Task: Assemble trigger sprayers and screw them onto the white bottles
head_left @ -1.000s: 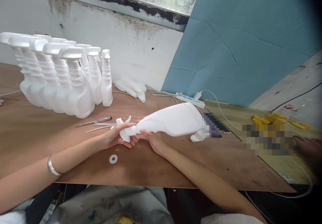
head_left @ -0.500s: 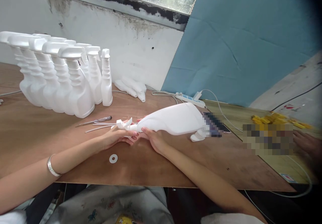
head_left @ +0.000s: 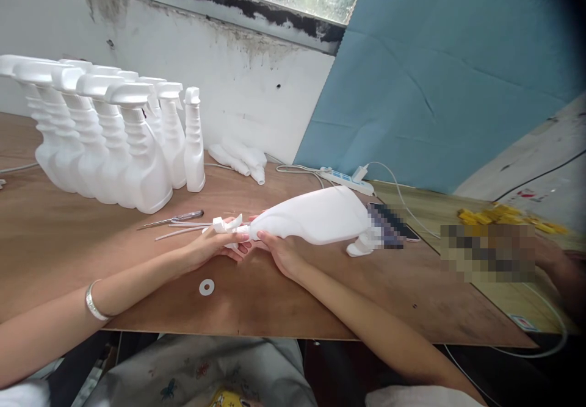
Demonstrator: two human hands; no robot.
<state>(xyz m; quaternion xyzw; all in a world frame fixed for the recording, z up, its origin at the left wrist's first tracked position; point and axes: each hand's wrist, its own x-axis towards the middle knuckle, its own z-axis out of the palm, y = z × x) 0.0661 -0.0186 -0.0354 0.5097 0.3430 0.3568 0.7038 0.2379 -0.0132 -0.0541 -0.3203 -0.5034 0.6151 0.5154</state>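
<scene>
A white plastic spray bottle (head_left: 315, 215) lies on its side, its neck pointing left and its base to the right. My left hand (head_left: 215, 245) is closed around the white trigger sprayer head (head_left: 224, 225) at the bottle's neck, thumb along the collar. My right hand (head_left: 279, 251) grips the bottle just below the neck, thumb on top; its other fingers are mostly hidden behind the bottle. A white ring washer (head_left: 207, 287) lies flat on the table in front of my left hand. Thin white tubes (head_left: 176, 233) and a screwdriver (head_left: 183, 216) lie beyond my left wrist.
Several upright white spray bottles (head_left: 137, 169) stand at the back left. White bottles (head_left: 242, 160) lie by the wall. A power strip (head_left: 348, 180), a phone (head_left: 398, 224) and a loose sprayer head (head_left: 361, 245) are to the right. Another person's hand (head_left: 549, 248) is near yellow parts (head_left: 499, 215).
My left hand's fingers have shifted slightly around the sprayer head, which has turned a little at the neck. The bottle and my right hand stay in place. The other person's hand has moved left.
</scene>
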